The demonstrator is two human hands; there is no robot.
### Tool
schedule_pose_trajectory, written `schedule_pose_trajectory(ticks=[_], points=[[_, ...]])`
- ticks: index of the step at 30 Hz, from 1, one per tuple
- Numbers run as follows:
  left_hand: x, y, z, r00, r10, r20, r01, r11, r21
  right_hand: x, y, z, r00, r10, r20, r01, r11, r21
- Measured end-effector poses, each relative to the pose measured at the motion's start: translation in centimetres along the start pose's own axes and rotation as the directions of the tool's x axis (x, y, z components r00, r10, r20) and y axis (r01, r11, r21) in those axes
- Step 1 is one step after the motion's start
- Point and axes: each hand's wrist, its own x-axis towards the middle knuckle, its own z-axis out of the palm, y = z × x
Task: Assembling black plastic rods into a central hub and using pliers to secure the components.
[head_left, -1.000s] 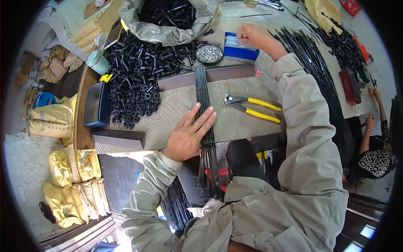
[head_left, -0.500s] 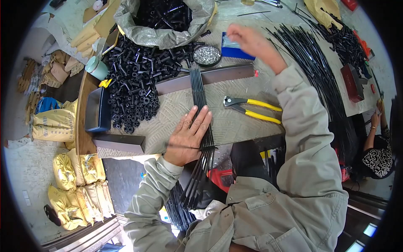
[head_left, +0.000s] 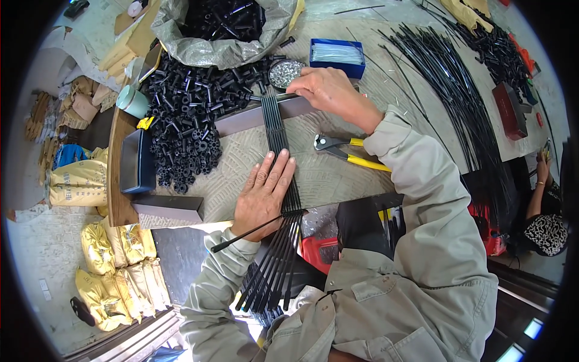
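From here, the left hand [head_left: 262, 196] hides part of the black rods [head_left: 273, 123] across the surface [head_left: 238, 151]; its grip is unclosed, fingers flat on them. The right hand [head_left: 333, 92], fingers curled, overlaps the round dish [head_left: 284, 74]; whether that grip holds anything, I can't tell.

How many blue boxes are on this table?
2: a bright blue box with pale sticks inside, just beyond the right hand, and a dark blue box on the left, beside the black pieces. More might be hidden.
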Motion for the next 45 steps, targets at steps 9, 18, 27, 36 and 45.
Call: schedule_pose_trajectory(ticks=[9,18,27,36,45], points=[[0.2,0.1,0.1,1.000,0.002,0.002,-0.002,1.000,-0.029,0.0,0.4,0.7,0.999,-0.023,-0.035,0.023,1.000,-0.011],[0.5,-0.1,-0.4,0.997,0.074,-0.007,-0.074,0.990,-0.121,0.1,0.4,0.5,0.999,-0.031,-0.042,0.029,0.998,-0.059],[0.5,-0.1,0.1,0.995,0.096,-0.011,-0.096,0.994,-0.047,0.0,0.7,0.7,0.997,-0.052,-0.049,0.053,0.998,0.036],[0.4,-0.2,0.3,0.989,0.127,-0.078,-0.128,0.992,-0.009,0.5,0.5,1.1,0.995,-0.052,-0.084,0.061,0.993,0.098],[0.2,0.0,0.4,0.986,0.135,-0.098,-0.139,0.989,-0.040,0.7,0.3,1.3,0.992,-0.087,-0.096,0.095,0.993,0.073]])
